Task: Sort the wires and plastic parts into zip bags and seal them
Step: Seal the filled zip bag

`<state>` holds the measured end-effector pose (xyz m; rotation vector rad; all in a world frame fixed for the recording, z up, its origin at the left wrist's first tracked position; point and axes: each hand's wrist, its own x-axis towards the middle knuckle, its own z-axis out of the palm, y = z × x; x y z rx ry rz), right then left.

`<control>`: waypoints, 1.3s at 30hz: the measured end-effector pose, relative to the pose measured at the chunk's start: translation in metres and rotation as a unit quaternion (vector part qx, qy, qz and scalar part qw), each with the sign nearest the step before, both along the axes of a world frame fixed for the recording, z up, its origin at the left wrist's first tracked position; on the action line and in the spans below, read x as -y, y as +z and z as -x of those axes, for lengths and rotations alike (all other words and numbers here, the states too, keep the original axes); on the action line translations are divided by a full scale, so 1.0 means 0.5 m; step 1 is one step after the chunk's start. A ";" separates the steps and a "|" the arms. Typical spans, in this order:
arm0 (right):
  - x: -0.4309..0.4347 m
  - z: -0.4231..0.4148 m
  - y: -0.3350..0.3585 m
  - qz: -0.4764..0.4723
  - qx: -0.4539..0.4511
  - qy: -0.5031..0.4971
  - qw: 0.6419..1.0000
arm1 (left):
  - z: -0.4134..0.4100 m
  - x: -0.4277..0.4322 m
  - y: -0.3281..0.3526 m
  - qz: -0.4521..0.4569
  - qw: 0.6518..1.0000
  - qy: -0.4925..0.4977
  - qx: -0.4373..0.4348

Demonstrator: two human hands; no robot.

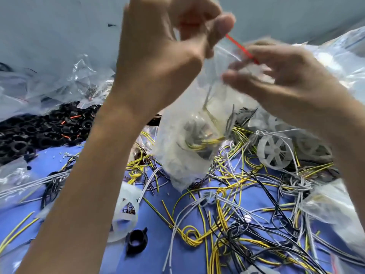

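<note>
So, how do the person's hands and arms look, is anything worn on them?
Both are bare. The left hand and right hand wear no gloves, and the left forearm and right forearm show no sleeves up to the frame edge. I see no watch or bracelet; motion blur on the fingers could hide a thin ring.

I see the zip bag [187,147] as thin, clear plastic film, glossy and crinkled, with a red plastic seal strip [240,46]. The wires [217,204] wear smooth, faintly shiny insulation. The white wheel [274,153] is cloudy matt plastic, the black rings [29,135] are shinier. The blue surface [158,244] looks matt.
</note>
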<state>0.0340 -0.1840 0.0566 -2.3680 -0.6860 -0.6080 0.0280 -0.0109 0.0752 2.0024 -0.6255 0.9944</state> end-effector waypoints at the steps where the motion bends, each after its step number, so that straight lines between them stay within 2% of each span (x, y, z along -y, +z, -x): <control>1: 0.002 -0.008 -0.003 0.008 0.061 -0.053 0.997 | -0.003 -0.004 0.005 0.012 1.000 -0.013 -0.012; 3: 0.005 -0.021 -0.005 -0.048 0.093 -0.101 0.989 | -0.006 -0.014 0.013 -0.012 0.998 -0.028 -0.048; 4: 0.004 -0.022 -0.004 -0.115 0.041 -0.067 0.990 | -0.012 -0.021 0.012 -0.025 0.997 -0.037 -0.059; 6: 0.001 -0.022 -0.002 -0.269 -0.100 0.027 0.958 | -0.026 -0.043 -0.003 -0.061 0.992 -0.069 -0.086; 8: -0.002 -0.022 -0.001 -0.327 -0.161 0.055 0.930 | -0.037 -0.067 -0.025 -0.127 0.973 -0.072 -0.179; 10: -0.004 -0.025 -0.001 -0.321 -0.181 0.050 0.928 | -0.046 -0.083 -0.041 -0.153 0.951 -0.068 -0.261; 14: 0.006 -0.026 0.000 -0.278 -0.221 0.046 0.934 | -0.045 -0.098 -0.039 -0.118 0.956 -0.046 -0.264; 17: 0.012 -0.022 0.003 -0.293 -0.166 0.067 0.939 | -0.041 -0.106 -0.028 -0.103 0.973 -0.002 -0.206; 19: 0.014 -0.021 0.006 -0.316 -0.111 0.069 0.940 | -0.031 -0.100 -0.011 -0.045 0.991 0.019 -0.124; 21: 0.014 -0.022 0.006 -0.325 -0.089 0.077 0.938 | -0.018 -0.087 0.002 -0.007 0.996 0.041 -0.080; 24: 0.016 -0.025 0.003 -0.319 -0.101 0.082 0.939 | -0.011 -0.076 0.005 0.003 0.996 0.068 -0.054; 27: 0.018 -0.029 0.007 -0.340 -0.101 0.068 0.933 | -0.008 -0.067 0.006 0.052 0.993 0.091 -0.050; 29: 0.017 -0.027 0.007 -0.300 -0.106 0.068 0.946 | -0.007 -0.050 0.008 0.090 0.989 0.106 -0.050; 32: 0.010 -0.015 0.004 -0.203 -0.150 0.085 0.964 | 0.003 -0.013 0.011 0.098 0.990 0.026 -0.101; 36: -0.008 0.000 0.006 -0.033 -0.127 0.098 0.986 | 0.019 0.015 0.001 0.015 0.972 -0.126 -0.200; 37: -0.005 0.001 0.006 -0.032 -0.132 0.110 0.985 | 0.020 0.014 -0.001 0.014 0.958 -0.164 -0.233; 39: 0.005 0.002 0.005 -0.092 -0.179 0.135 0.970 | 0.009 0.000 -0.001 0.052 0.929 -0.223 -0.292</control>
